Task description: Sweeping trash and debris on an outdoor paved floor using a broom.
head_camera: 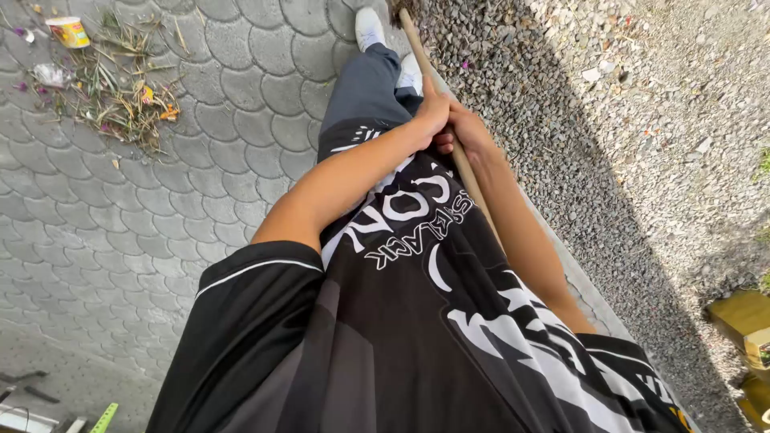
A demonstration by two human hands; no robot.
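Note:
A long wooden handle (416, 50) runs from the top of the view down along my body. My left hand (431, 112) is wrapped around it from the left. My right hand (465, 132) grips the same handle just below, fingers closed around it. The handle's far end reaches the gravel (642, 120) near my white shoes (369, 28); whatever head it carries is hidden. I wear a black printed shirt and grey trousers.
Grey scalloped paving (160, 208) lies to the left. A pile of dry leaves and litter (112, 88) with a yellow cup (69, 32) sits at the upper left. Yellow objects (742, 321) stand at the right edge. Tools lie at the bottom left.

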